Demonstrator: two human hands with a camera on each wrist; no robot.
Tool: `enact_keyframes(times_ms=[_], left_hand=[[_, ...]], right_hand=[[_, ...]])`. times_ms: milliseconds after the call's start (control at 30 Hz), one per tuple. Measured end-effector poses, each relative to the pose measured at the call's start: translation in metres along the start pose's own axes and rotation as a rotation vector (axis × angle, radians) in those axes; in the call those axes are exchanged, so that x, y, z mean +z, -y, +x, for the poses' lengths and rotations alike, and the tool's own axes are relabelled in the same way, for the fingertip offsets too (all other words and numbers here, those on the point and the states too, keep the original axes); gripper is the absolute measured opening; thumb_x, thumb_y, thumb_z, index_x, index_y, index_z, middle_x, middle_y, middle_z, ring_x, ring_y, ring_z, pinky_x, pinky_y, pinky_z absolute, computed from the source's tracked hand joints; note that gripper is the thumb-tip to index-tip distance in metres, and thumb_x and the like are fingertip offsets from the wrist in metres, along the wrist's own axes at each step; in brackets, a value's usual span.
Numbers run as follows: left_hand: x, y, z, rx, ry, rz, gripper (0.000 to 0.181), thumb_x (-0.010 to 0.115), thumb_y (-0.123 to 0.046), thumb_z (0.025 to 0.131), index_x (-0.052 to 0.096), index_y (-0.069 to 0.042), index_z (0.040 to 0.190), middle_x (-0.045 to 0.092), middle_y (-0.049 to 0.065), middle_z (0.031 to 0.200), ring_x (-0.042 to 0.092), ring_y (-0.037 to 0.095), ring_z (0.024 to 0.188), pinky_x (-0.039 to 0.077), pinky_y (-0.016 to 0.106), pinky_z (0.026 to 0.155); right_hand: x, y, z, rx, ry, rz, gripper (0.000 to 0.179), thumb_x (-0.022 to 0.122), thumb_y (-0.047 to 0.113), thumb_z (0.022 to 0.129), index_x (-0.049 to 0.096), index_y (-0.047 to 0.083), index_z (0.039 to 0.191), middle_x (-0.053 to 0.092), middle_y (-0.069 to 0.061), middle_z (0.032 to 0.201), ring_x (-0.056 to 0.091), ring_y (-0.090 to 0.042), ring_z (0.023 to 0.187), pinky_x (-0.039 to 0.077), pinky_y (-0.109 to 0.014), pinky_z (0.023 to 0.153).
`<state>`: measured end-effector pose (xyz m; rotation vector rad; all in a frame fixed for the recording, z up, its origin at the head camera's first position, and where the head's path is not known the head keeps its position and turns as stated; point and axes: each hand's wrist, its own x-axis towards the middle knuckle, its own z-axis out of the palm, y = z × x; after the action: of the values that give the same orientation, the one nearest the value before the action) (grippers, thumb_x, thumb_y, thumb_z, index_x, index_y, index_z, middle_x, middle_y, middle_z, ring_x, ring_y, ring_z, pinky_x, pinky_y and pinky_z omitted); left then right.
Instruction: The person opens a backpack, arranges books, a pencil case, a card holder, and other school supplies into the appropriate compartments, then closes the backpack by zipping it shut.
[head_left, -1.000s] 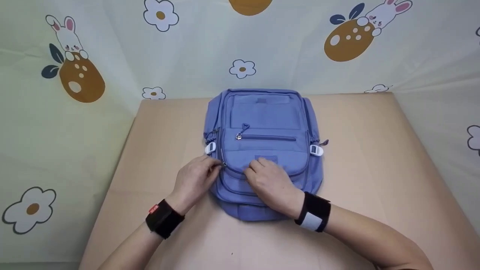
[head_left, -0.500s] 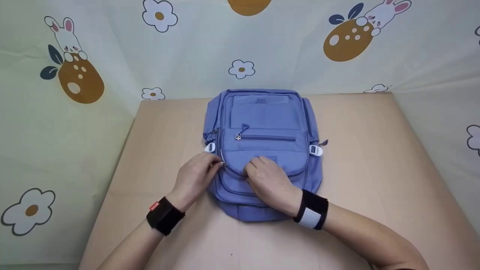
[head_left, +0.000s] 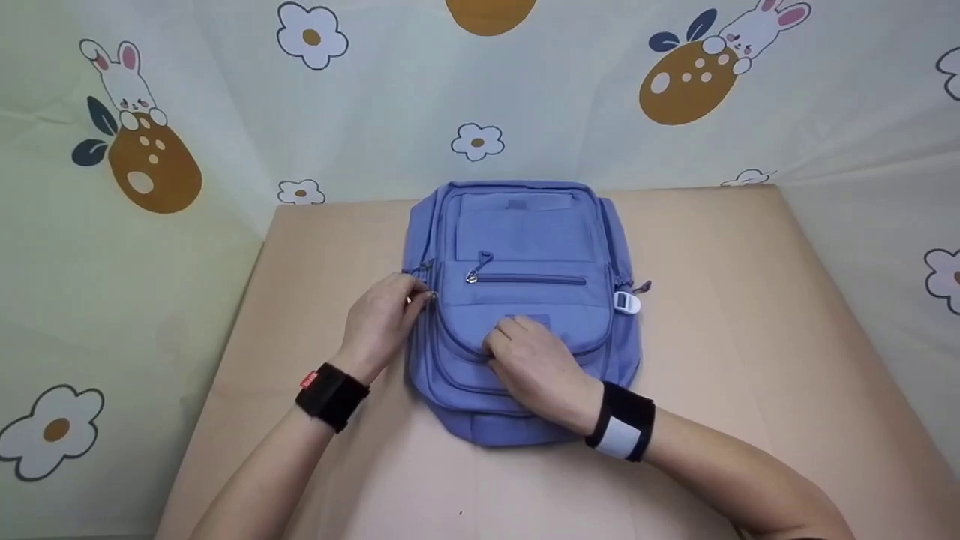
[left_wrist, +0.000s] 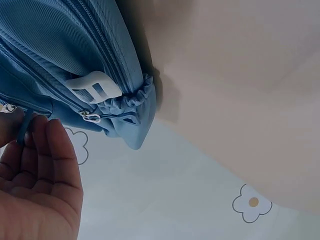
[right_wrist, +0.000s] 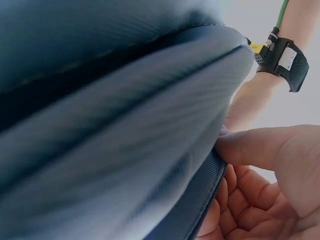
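A blue backpack [head_left: 532,232] lies front side up on the table, its top toward the back wall. At the left edge of its front pocket, my left hand [head_left: 381,319] pinches a zipper pull. The left wrist view shows this fabric zipper pull [left_wrist: 25,127] between thumb and fingers, the slider partly covered by the thumb. My right hand [head_left: 536,367] grips the lower edge of the front pocket near its middle. In the right wrist view, thumb and curled fingers hold the pocket's zippered edge [right_wrist: 212,182].
Beneath the backpack is a light brown table [head_left: 720,360]. A patterned curtain [head_left: 375,112] stands behind and at both sides. A white strap buckle [head_left: 627,302] sits on the backpack's right side, and another white buckle [left_wrist: 95,86] on its left. A side zipper slider [left_wrist: 90,117] hangs nearby.
My left hand has moved up along the pocket's left edge with the zipper pull, now covering the left buckle in the head view. My right hand keeps its grip in nearly the same place.
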<state>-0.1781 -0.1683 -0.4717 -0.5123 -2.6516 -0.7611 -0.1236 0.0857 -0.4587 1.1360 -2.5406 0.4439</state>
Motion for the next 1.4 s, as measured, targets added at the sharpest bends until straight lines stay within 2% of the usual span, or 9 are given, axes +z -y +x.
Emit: enact_keyframes(times_ms=[200, 467, 600, 767, 867, 1033, 1167, 1300, 1400], left_hand=[[-0.002, 0.001, 0.003, -0.002, 0.013, 0.003, 0.006, 0.072, -0.014, 0.097, 0.07, -0.011, 0.102, 0.07, 0.003, 0.097, 0.066, 0.022, 0.089, 0.055, 0.038, 0.076], [0.0, 0.002, 0.01, 0.014, 0.006, 0.021, 0.006, 0.071, -0.015, 0.098, 0.069, -0.01, 0.101, 0.07, 0.004, 0.097, 0.067, 0.021, 0.088, 0.055, 0.039, 0.075], [0.002, 0.004, 0.022, -0.002, 0.002, 0.032, 0.005, 0.069, -0.014, 0.099, 0.069, -0.009, 0.1, 0.07, 0.005, 0.096, 0.066, 0.021, 0.085, 0.054, 0.039, 0.071], [0.008, 0.01, 0.042, -0.072, 0.03, 0.051, 0.006, 0.068, -0.017, 0.1, 0.069, -0.011, 0.1, 0.069, 0.004, 0.095, 0.065, 0.021, 0.081, 0.053, 0.04, 0.069], [0.012, 0.013, 0.048, -0.097, 0.045, 0.066, 0.008, 0.068, -0.019, 0.1, 0.069, -0.011, 0.101, 0.069, 0.004, 0.094, 0.065, 0.021, 0.08, 0.054, 0.04, 0.069], [0.015, 0.015, 0.047, -0.116, 0.056, 0.072, 0.009, 0.068, -0.02, 0.1, 0.07, -0.011, 0.101, 0.07, 0.004, 0.095, 0.066, 0.022, 0.083, 0.054, 0.041, 0.07], [0.015, 0.017, 0.043, -0.103, 0.036, 0.083, 0.01, 0.068, -0.02, 0.1, 0.072, -0.012, 0.105, 0.071, 0.005, 0.097, 0.066, 0.023, 0.085, 0.055, 0.041, 0.07], [0.011, 0.02, 0.037, -0.063, 0.006, 0.129, 0.021, 0.068, -0.023, 0.1, 0.073, -0.01, 0.116, 0.071, 0.009, 0.107, 0.066, 0.03, 0.095, 0.055, 0.046, 0.077], [0.004, 0.023, 0.031, -0.043, 0.0, 0.168, 0.035, 0.067, -0.028, 0.1, 0.069, -0.009, 0.129, 0.067, 0.014, 0.123, 0.063, 0.036, 0.11, 0.052, 0.051, 0.091]], right_hand=[[-0.002, 0.005, 0.01, -0.018, -0.019, -0.024, 0.016, 0.078, 0.018, 0.088, 0.067, 0.008, 0.094, 0.062, -0.004, 0.089, 0.059, -0.022, 0.082, 0.052, -0.037, 0.073], [0.001, 0.008, 0.016, -0.018, 0.04, -0.101, 0.015, 0.077, 0.018, 0.09, 0.067, 0.007, 0.093, 0.064, -0.005, 0.089, 0.061, -0.022, 0.081, 0.054, -0.036, 0.07], [0.002, 0.008, 0.015, -0.023, 0.024, -0.107, 0.012, 0.076, 0.014, 0.088, 0.067, 0.008, 0.092, 0.064, -0.004, 0.088, 0.062, -0.021, 0.08, 0.054, -0.035, 0.069], [0.004, 0.01, 0.015, -0.039, 0.018, -0.124, 0.014, 0.077, 0.015, 0.088, 0.067, 0.007, 0.092, 0.064, -0.004, 0.088, 0.061, -0.021, 0.079, 0.054, -0.034, 0.069], [0.004, 0.01, 0.016, -0.035, 0.029, -0.121, 0.014, 0.077, 0.016, 0.089, 0.068, 0.007, 0.093, 0.065, -0.004, 0.089, 0.062, -0.021, 0.081, 0.055, -0.034, 0.069], [0.004, 0.008, 0.015, -0.033, 0.036, -0.087, 0.014, 0.077, 0.016, 0.09, 0.068, 0.007, 0.095, 0.065, -0.004, 0.091, 0.062, -0.022, 0.083, 0.055, -0.035, 0.072], [-0.001, 0.001, 0.012, -0.04, 0.008, -0.017, 0.009, 0.074, 0.014, 0.092, 0.07, 0.009, 0.097, 0.065, -0.003, 0.092, 0.062, -0.021, 0.083, 0.054, -0.036, 0.072], [-0.011, -0.019, 0.004, -0.011, -0.043, 0.038, 0.01, 0.073, 0.018, 0.094, 0.072, 0.011, 0.1, 0.065, -0.001, 0.094, 0.061, -0.021, 0.085, 0.052, -0.037, 0.074], [-0.023, -0.043, -0.006, 0.056, -0.082, 0.037, 0.014, 0.073, 0.021, 0.095, 0.072, 0.01, 0.103, 0.065, -0.003, 0.097, 0.061, -0.023, 0.088, 0.051, -0.04, 0.077]])
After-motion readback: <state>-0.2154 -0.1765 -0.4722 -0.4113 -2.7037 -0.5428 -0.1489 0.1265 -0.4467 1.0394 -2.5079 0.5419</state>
